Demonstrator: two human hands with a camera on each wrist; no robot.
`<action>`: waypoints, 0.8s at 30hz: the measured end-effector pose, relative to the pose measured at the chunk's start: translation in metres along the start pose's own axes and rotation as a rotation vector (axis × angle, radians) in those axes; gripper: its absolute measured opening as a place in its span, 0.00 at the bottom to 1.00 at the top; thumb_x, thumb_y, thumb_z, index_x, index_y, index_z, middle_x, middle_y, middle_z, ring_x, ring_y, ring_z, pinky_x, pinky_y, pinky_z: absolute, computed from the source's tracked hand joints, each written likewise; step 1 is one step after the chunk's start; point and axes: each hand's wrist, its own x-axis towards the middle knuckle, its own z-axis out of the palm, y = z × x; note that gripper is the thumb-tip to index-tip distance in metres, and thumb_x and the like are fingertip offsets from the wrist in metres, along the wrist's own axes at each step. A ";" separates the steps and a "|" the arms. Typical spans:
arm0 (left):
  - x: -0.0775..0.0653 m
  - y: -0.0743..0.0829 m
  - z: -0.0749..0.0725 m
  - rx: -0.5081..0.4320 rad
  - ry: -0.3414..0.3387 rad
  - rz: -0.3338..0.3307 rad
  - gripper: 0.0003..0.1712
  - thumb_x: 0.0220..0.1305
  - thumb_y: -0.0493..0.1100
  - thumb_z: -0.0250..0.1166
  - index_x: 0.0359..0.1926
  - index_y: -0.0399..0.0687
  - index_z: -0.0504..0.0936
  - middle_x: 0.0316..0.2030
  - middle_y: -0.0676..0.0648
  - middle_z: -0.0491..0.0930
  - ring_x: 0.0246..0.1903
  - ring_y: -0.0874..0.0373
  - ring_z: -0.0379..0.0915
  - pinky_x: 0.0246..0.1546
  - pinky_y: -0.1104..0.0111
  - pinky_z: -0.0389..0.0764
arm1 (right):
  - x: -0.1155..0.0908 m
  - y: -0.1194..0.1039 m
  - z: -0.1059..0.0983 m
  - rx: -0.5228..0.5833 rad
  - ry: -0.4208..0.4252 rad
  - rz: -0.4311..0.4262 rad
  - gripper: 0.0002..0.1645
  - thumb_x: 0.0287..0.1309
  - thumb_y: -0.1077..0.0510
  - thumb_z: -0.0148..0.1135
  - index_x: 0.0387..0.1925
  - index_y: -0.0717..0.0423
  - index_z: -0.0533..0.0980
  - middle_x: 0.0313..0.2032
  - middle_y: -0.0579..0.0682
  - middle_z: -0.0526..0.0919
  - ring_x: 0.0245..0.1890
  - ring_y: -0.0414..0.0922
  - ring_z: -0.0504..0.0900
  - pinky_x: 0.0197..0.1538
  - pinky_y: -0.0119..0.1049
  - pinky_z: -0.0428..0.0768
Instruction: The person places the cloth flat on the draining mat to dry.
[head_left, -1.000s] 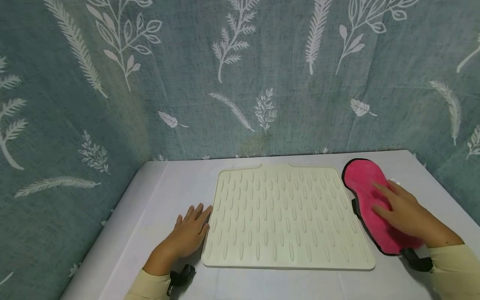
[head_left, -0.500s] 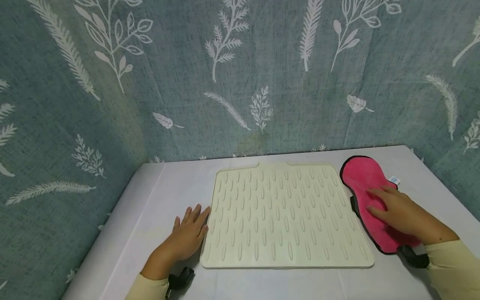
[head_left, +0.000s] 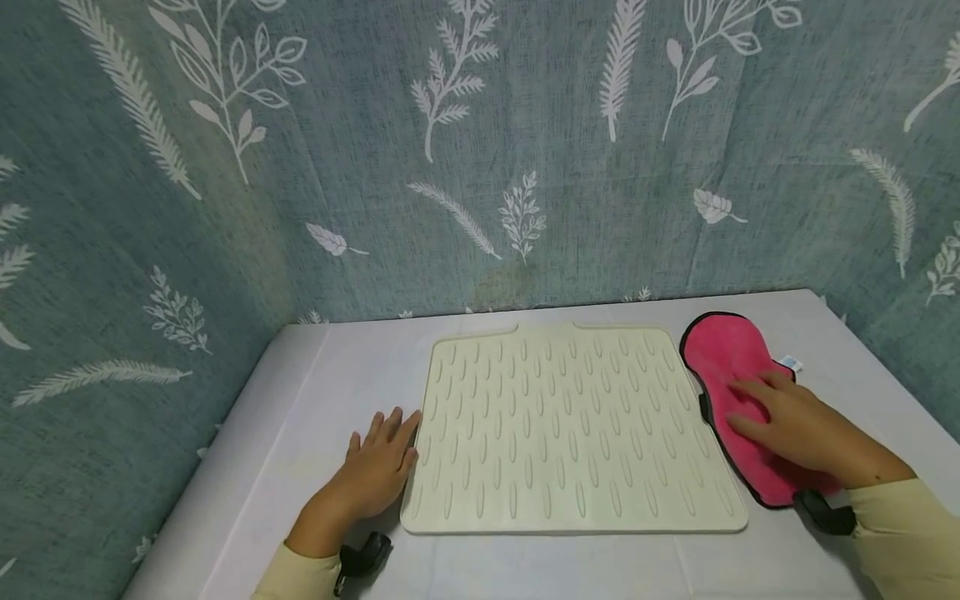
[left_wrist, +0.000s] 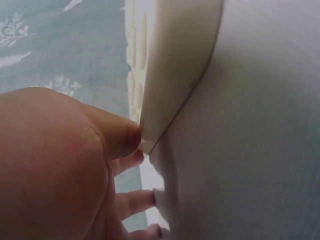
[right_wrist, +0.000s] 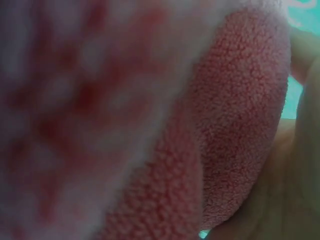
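On the white table (head_left: 315, 392), a big cream mat (head_left: 570, 425) with little bumps is lying flat in the middle. Everything else is sitting around this mat.

Just to the right of the mat, a pink cloth (head_left: 731, 367) with a black edge is lying on the table, its left edge close against the mat's right side. The person's right hand (head_left: 795, 425) is resting on top of the pink cloth, on the part nearer to the person. Its fingers are lying out fairly straight and flat, pressing down on the cloth, not wrapping around it. From the right wrist view, the fuzzy pink cloth (right_wrist: 235, 115) is filling almost the whole picture, and it is blurry up close. A small white tag (head_left: 789, 362) is peeking out from the cloth's far side, away from the mat.

At the mat's left edge, near its front corner, the left hand (head_left: 378, 467) is lying flat on the table with its fingers spread and relaxed. From the left wrist view, the thumb (left_wrist: 120, 135) is touching the mat's rim (left_wrist: 170, 75), but the hand is not gripping anything.

Behind the mat, a blue-green curtain (head_left: 480, 150) with white leaves is hanging along the table's back and sides.
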 end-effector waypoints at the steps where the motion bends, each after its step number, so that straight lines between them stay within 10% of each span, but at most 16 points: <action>1: 0.000 0.000 0.000 0.000 -0.002 0.000 0.33 0.78 0.49 0.49 0.78 0.48 0.54 0.77 0.32 0.49 0.76 0.29 0.37 0.68 0.28 0.41 | 0.000 0.000 0.000 0.005 -0.013 0.008 0.43 0.66 0.39 0.60 0.68 0.67 0.66 0.64 0.81 0.60 0.59 0.81 0.64 0.53 0.75 0.69; 24: 0.002 0.001 0.001 0.019 0.034 0.006 0.32 0.76 0.47 0.51 0.77 0.48 0.57 0.75 0.31 0.52 0.75 0.27 0.40 0.67 0.28 0.44 | 0.003 -0.007 0.002 -0.037 -0.008 -0.033 0.42 0.56 0.45 0.70 0.63 0.69 0.69 0.62 0.80 0.65 0.60 0.77 0.66 0.55 0.72 0.70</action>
